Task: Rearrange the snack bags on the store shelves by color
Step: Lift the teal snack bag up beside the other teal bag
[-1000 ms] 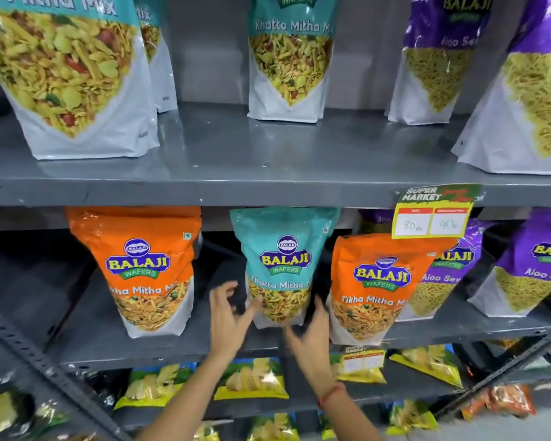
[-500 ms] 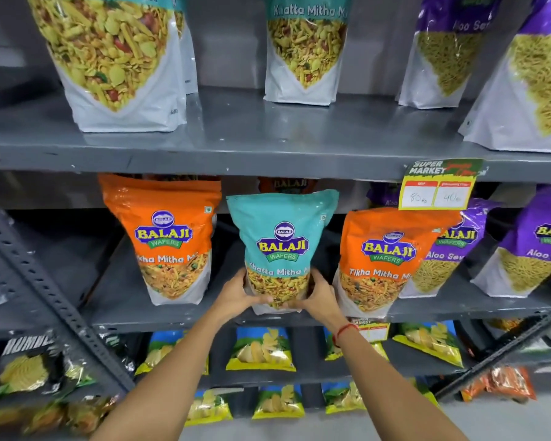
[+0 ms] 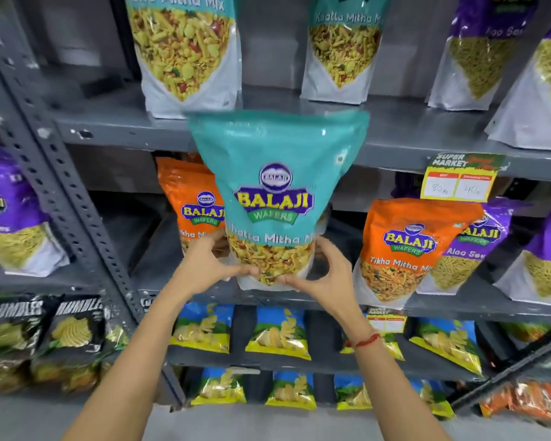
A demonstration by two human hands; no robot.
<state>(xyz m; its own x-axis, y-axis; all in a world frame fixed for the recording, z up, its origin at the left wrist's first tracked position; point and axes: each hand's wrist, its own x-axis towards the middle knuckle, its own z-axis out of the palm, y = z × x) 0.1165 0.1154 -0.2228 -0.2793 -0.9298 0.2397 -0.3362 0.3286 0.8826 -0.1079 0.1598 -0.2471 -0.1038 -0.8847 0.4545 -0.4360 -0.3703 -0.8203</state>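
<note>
A teal Balaji snack bag [image 3: 277, 173] is held upright in front of the shelves, off the middle shelf [image 3: 458, 300]. My left hand [image 3: 204, 265] grips its lower left corner and my right hand [image 3: 328, 275] grips its lower right corner. Its top overlaps the front edge of the upper shelf [image 3: 118, 132]. Behind it an orange bag [image 3: 191, 205] stands on the middle shelf, partly hidden. Another orange bag [image 3: 404, 249] stands to the right, with purple bags [image 3: 477, 246] beyond it. Two teal bags [image 3: 185, 52] [image 3: 341, 49] stand on the upper shelf.
More purple bags [image 3: 490, 52] stand at the upper right, and one purple bag [image 3: 10, 211] sits in the left bay. A slotted grey upright [image 3: 61, 186] divides the bays. A price tag [image 3: 458, 179] hangs from the upper shelf edge. Blue-and-yellow chip packs [image 3: 277, 332] fill the lower shelves.
Both hands closed on the teal bag's bottom and lifted it off the middle shelf, up and toward me. The view has shifted left, and a purple bag in the left bay has come into view.
</note>
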